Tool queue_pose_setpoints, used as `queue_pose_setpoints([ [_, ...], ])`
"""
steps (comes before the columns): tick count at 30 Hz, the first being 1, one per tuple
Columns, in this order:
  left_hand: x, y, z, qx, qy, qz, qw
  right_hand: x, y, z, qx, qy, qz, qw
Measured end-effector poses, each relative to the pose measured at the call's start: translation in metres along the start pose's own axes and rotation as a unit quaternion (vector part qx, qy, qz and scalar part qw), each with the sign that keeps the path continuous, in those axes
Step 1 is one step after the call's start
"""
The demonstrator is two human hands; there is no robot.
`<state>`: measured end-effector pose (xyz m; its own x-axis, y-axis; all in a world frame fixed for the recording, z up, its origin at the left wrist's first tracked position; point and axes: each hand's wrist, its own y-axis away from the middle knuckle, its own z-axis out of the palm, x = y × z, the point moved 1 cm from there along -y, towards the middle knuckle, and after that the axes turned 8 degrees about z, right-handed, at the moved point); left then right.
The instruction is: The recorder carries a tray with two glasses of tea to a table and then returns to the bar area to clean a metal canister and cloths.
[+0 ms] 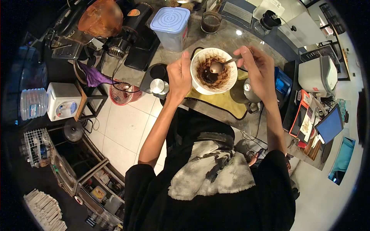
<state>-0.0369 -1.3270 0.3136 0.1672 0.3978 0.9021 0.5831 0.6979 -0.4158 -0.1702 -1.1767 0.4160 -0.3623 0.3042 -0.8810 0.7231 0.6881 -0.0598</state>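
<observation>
My left hand (180, 78) grips the left side of a white coffee dripper (204, 90), thumb up. A paper filter (230, 82) lines the dripper, with wet dark coffee grounds (210, 75) in the bottom and smeared up its walls. From the right, my right hand (258, 68) holds a metal spoon (218, 66) by its handle, the bowl inside the filter just above the grounds. A yellow cloth with dark edging (222, 102) lies on the counter beneath. Beside my right hand stands a kettle with a thermometer dial (243, 91). What is under the dripper is hidden.
A lidded plastic container (170, 34) and a glass of dark liquid (211, 23) stand beyond the dripper. Left are a coffee grinder with an orange hopper (99, 18), a small scale (147, 82) and a red basket (122, 93). A tablet screen (329, 124) stands at the right.
</observation>
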Motion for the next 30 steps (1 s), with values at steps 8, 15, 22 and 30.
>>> queue_pose_setpoints([
  [8,-0.02,0.017,0.005,0.025,0.001,-0.001,1.0,0.05,0.004,0.02,0.022,-0.126,0.089,0.988],
  [15,-0.025,0.023,0.006,0.021,0.004,-0.006,1.0,0.035,0.015,0.033,0.017,0.036,0.059,0.997],
  [22,-0.024,0.028,0.007,0.049,0.048,-0.043,0.997,0.03,0.018,0.034,0.011,0.026,0.058,0.998],
  [30,-0.031,0.04,0.002,0.065,0.061,0.039,0.995,0.017,0.032,0.022,0.006,0.071,-0.05,0.996],
])
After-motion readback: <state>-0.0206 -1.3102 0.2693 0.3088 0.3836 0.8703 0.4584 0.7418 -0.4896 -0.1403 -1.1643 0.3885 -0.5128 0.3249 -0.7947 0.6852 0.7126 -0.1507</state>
